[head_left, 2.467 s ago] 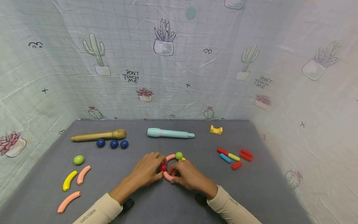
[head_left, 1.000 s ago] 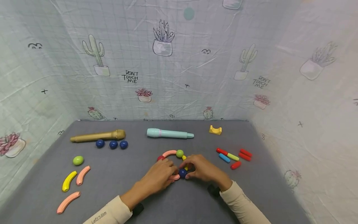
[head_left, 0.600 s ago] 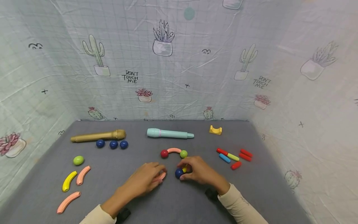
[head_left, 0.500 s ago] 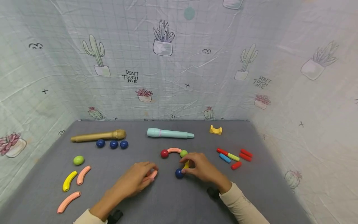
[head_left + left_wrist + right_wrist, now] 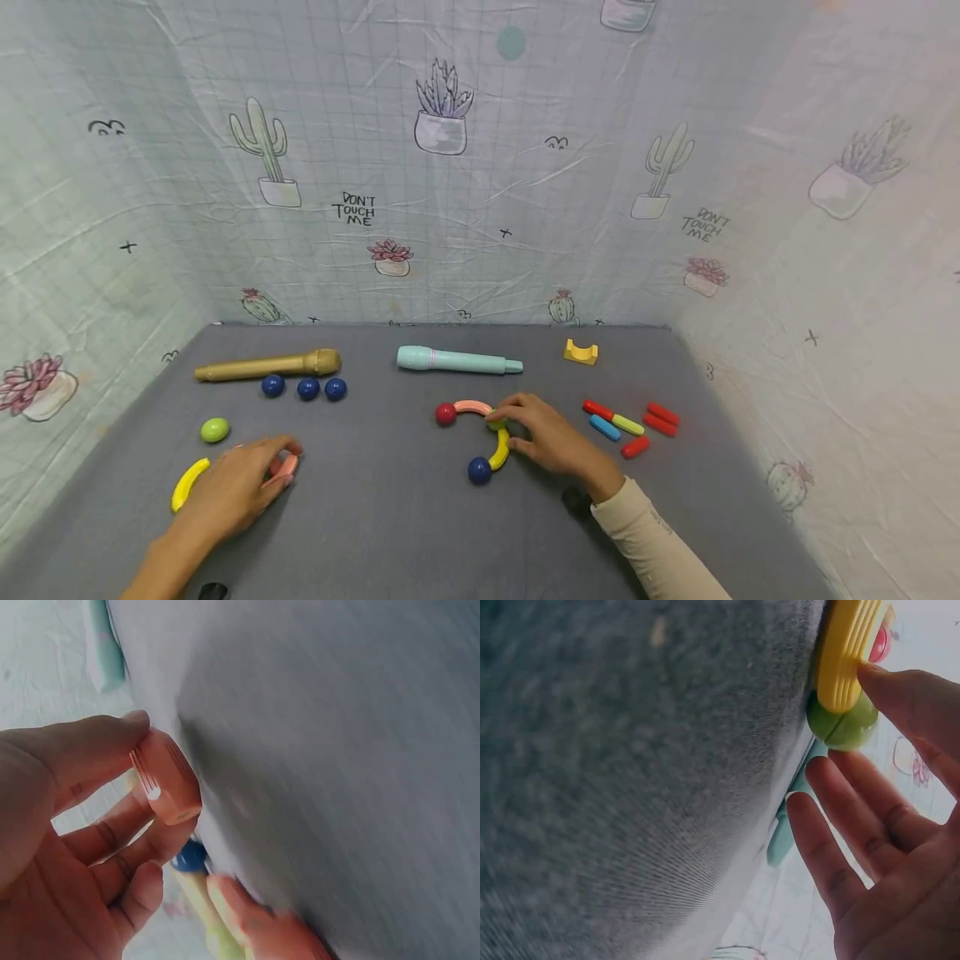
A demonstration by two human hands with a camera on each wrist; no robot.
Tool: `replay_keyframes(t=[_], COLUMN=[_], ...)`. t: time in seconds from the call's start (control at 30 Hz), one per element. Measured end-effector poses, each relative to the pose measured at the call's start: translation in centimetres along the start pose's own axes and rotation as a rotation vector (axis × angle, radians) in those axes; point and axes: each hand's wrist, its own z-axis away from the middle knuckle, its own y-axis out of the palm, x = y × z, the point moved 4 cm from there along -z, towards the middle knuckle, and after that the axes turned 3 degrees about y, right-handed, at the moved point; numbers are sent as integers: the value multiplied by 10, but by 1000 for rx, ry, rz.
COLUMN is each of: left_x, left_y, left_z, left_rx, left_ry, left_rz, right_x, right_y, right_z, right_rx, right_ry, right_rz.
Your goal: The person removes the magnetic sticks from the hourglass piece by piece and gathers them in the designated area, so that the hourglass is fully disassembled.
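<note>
My left hand (image 5: 232,487) pinches a curved pink magnetic stick (image 5: 169,776) between thumb and fingers, at the left among the loose pieces. Most of a second pink stick is hidden behind this hand. My right hand (image 5: 551,437) has its fingers loosely spread at a joined chain. Its thumb touches the yellow curved stick (image 5: 846,656), and a fingertip is right at the green ball (image 5: 844,724). From one end the chain runs red ball (image 5: 446,414), pink stick (image 5: 472,407), green ball, yellow stick, blue ball (image 5: 480,471). An open side faces left.
Behind lie a gold microphone (image 5: 270,365), a mint microphone (image 5: 457,360) and a yellow holder (image 5: 581,352). Blue balls (image 5: 308,388), a green ball (image 5: 214,430) and a yellow stick (image 5: 187,485) are left. Short straight sticks (image 5: 628,425) lie right. Patterned cloth surrounds the table.
The ring came apart at the blue ball and red ball. My left hand carried the pink stick far left. My right hand shifted from the blue ball up to the yellow-green joint.
</note>
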Motion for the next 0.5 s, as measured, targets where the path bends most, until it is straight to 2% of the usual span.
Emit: replay_keyframes(t=[0.13,0.3,0.4,0.5], left_x=[13,20,19,9], left_y=[-3,-4,-6,-10], left_z=[9,15,15,11], left_rx=[-52,-77,-114,-160], left_ry=[-7,-14,8,38], left_rz=[-63,-120,-156,-180], right_x=[4,9,11,14], right_y=[0,-1,1,4], right_z=[2,6,6,7], right_rx=[-2,-4,-16,-33], right_ry=[17,39,41,34], right_rz=[21,32,28,41])
